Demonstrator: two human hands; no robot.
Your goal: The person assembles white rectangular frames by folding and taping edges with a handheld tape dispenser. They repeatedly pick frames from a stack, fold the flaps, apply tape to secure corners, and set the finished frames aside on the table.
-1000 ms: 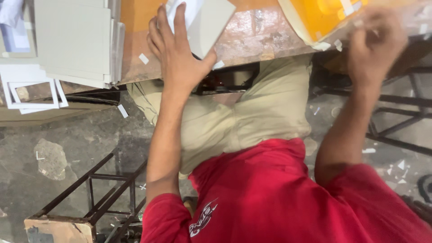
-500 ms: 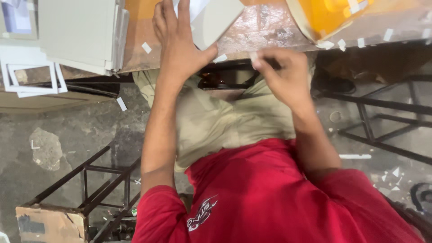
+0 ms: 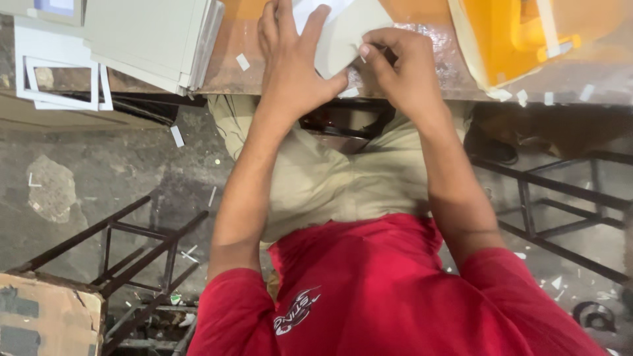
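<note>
Left hand presses the grey card flat on the tabletop; right hand fingers pinch its corner, seemingly mid-fold.

Workshop — stacked cardboard sheets, scraps (floor)

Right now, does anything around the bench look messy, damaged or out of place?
Small white paper scraps lie scattered along the bench edge and on the concrete floor. The left hand presses flat on a pale card sheet while the right hand pinches its corner. Nothing looks damaged.
</note>
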